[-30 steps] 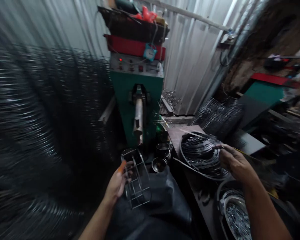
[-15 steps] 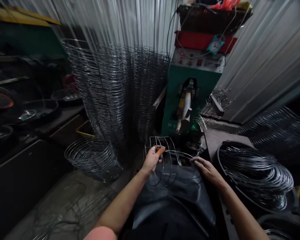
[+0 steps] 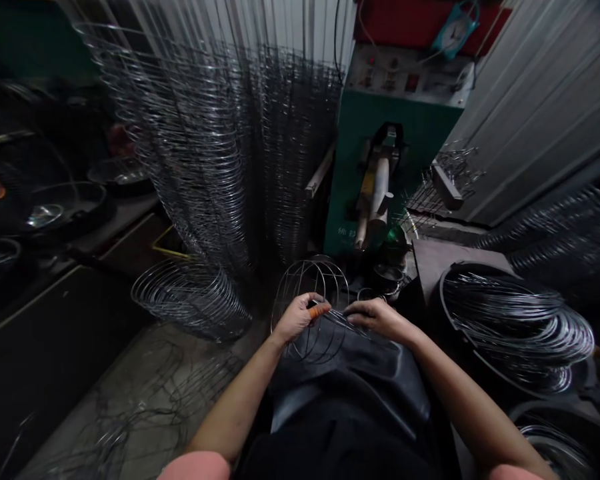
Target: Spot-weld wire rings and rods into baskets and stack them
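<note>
Over my lap, on a dark apron (image 3: 350,393), rests a round wire frame (image 3: 304,262) of thin hoops and cross wires. My left hand (image 3: 297,317) is closed at the frame's near side, its fingers pinching wire; an orange cover shows on one digit. My right hand (image 3: 383,319) is closed just to the right, fingertips on thin metal wires (image 3: 339,319) that run between the two hands. How many wires each hand grips is hidden by the fingers.
Ahead stands a green machine (image 3: 350,153) with metal electrodes (image 3: 381,180). Tall stacks of wire baskets (image 3: 205,153) rise at left, with a smaller basket stack (image 3: 180,300) nearer. A tub (image 3: 445,320) of curved wires (image 3: 520,327) is at right; loose wires (image 3: 135,420) litter the floor.
My right hand has moved left, close to my left hand, and the long wire between them no longer spans a wide gap. The wire frame has turned slightly, and the view has tilted down.
</note>
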Motion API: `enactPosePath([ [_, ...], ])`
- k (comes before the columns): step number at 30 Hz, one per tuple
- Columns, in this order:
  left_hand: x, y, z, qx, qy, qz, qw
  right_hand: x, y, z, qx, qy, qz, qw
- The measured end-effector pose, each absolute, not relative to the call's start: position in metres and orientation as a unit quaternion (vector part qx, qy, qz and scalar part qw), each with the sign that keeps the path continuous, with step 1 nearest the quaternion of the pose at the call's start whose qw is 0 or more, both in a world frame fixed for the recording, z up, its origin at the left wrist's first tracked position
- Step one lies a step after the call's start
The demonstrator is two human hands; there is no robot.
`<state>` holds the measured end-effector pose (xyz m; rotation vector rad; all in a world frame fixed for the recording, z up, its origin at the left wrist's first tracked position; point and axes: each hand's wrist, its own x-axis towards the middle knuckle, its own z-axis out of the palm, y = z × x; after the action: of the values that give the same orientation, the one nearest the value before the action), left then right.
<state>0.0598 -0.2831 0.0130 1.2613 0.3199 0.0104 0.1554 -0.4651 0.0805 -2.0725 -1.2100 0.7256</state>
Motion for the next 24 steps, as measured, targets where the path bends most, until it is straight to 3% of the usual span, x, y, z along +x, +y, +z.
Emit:
enactPosePath([
  [4, 0.061, -0.285, 0.019, 0.601, 0.138, -0.002, 0.787, 0.158, -0.473, 0.079, -0.805, -0.468, 0.25, 0.265],
  [13, 0.053, -0.288, 0.028, 0.54, 0.129, -0.004, 0.832, 0.212, -0.514, 0.084, -0.88, -0.396, -0.094, 0.245],
  [16, 0.062, -0.282, 0.032, 0.517, 0.138, -0.003, 0.845, 0.21, -0.51, 0.07, -0.876, -0.406, -0.135, 0.22],
  [24, 0.112, -0.268, 0.039, 0.449, 0.183, 0.008, 0.875, 0.236, -0.512, 0.062, -0.858, -0.369, -0.226, 0.276],
])
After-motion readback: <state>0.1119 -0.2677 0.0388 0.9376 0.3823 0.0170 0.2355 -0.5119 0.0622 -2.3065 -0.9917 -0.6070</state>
